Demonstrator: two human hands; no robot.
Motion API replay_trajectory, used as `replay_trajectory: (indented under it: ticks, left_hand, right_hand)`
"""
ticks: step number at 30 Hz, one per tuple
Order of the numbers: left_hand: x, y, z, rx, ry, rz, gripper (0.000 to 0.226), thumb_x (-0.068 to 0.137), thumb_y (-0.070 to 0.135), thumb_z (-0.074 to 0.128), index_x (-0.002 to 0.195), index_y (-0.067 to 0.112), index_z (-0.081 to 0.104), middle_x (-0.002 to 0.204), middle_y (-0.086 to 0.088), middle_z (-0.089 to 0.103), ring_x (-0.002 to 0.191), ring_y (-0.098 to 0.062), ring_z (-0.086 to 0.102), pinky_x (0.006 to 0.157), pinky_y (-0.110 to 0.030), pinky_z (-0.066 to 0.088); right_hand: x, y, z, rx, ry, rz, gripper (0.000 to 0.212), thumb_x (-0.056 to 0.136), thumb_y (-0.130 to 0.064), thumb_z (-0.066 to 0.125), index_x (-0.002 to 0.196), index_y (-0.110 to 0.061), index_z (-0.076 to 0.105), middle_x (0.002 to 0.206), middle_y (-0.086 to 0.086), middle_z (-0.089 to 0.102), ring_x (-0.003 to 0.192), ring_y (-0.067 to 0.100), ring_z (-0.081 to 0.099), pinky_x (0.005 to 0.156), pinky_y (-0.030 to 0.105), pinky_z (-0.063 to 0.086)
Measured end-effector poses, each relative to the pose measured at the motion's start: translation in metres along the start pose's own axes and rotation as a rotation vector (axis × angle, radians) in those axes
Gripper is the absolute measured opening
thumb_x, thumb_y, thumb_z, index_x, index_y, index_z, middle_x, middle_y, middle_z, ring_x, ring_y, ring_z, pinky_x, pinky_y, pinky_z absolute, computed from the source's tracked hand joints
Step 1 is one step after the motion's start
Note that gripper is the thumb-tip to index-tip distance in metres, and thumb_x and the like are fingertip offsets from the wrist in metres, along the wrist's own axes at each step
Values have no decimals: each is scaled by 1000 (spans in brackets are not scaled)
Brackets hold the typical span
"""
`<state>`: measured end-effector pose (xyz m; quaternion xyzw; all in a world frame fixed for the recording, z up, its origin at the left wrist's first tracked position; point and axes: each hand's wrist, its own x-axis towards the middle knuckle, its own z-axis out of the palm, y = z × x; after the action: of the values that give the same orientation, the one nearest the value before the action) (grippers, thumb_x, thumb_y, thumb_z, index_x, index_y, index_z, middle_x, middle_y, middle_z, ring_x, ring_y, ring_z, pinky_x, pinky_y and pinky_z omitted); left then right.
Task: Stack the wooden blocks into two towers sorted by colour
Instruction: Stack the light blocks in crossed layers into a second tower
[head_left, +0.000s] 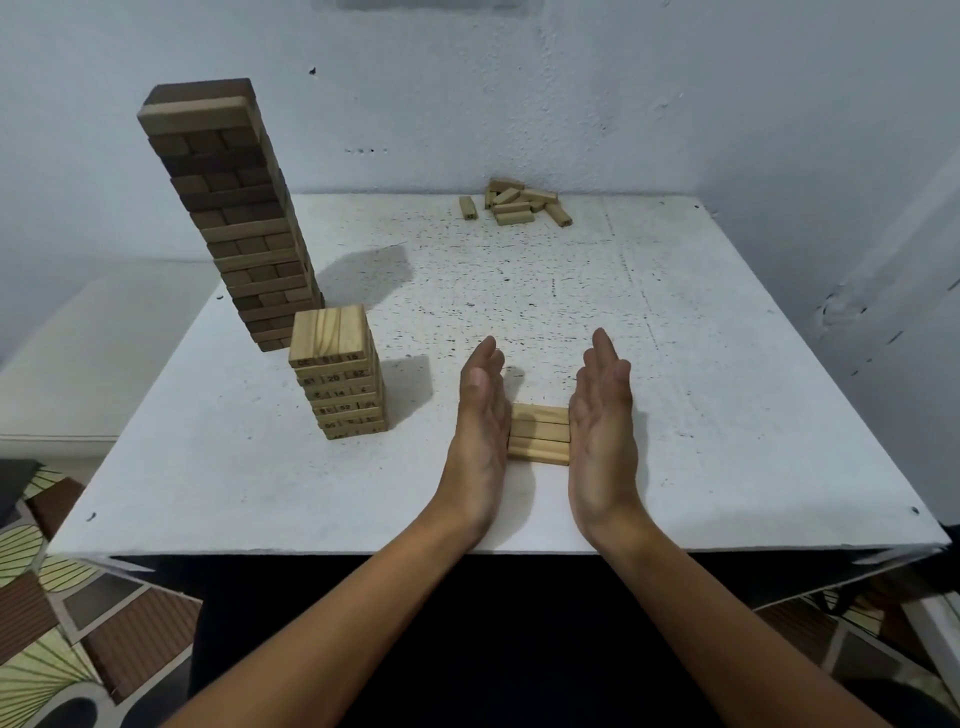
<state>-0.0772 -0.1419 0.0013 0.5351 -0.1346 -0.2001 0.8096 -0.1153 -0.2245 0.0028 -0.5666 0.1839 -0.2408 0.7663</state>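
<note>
Your left hand (480, 415) and right hand (602, 415) stand on edge with fingers straight, flat palms pressing in on the ends of 3 light blocks (539, 434) lying side by side on the white table (701, 364), near its front edge. To your left stands the short light tower (338, 374), its block ends numbered. Just behind it rises the tall dark tower (234, 218), with 1 lighter block on top. The loose light blocks (519, 202) lie heaped at the far edge, against the wall.
</note>
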Motion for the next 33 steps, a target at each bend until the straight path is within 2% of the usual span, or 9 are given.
replay_trajectory:
  ticks: [2,4,6,8,10,14,19,26,33]
  left_hand:
    - [0,3,-7,162,-31,56,49,85,48,43,132,36,40,151,10,38,138,6,32,112,-14,26]
    - [2,9,-17,387,-80,147,49,83,27,53,131,31,43,141,6,50,133,4,41,107,-11,31]
    - [7,13,-31,623,-169,208,59,77,15,61,132,27,45,131,3,58,127,1,49,104,-12,35]
    - [13,17,-43,841,-260,223,69,72,19,68,135,30,43,126,5,61,124,2,51,102,-13,37]
    - [17,19,-52,972,-336,227,76,70,25,73,139,32,41,125,6,60,123,0,52,103,-20,40]
    - [21,21,-59,1091,-409,218,84,68,34,74,143,36,36,127,7,58,124,-5,51,105,-28,41]
    - [26,21,-59,1117,-414,233,86,66,39,75,142,39,35,123,9,61,121,-7,54,103,-34,44]
    - [28,18,-58,1089,-384,235,80,66,32,76,138,35,41,112,14,67,119,-3,53,103,-31,42]
    - [30,16,-53,1070,-386,238,75,61,29,78,128,33,45,106,11,66,111,-7,58,97,-33,46]
  right_hand:
    - [1,-4,-5,-29,9,-5,60,91,-53,37,147,-33,35,155,-15,32,140,-4,30,115,21,24]
    - [5,-12,-14,-140,9,-49,37,100,-27,51,136,-29,46,146,-10,46,135,0,41,105,15,36]
    - [14,-19,-28,-315,-44,-88,41,94,-1,56,126,-25,52,132,-2,57,128,7,51,102,18,44]
    - [21,-25,-45,-531,-168,-124,51,87,7,60,125,-27,52,121,0,63,121,9,56,108,27,43]
    - [25,-29,-59,-748,-321,-150,62,83,1,68,129,-34,48,120,-4,63,120,3,56,108,25,40]
    - [24,-32,-72,-986,-519,-97,87,76,-23,82,142,-49,31,125,-16,57,122,-9,47,96,4,32]
    - [22,-22,-73,-1016,-510,-131,97,72,-32,85,141,-59,23,125,-21,55,124,-2,46,106,23,33]
    - [25,-15,-72,-968,-468,-191,93,73,-25,84,136,-60,25,118,-18,61,120,-6,48,99,19,37]
    - [22,-12,-71,-953,-463,-226,90,67,-36,78,143,-49,30,113,-20,61,116,3,54,102,33,44]
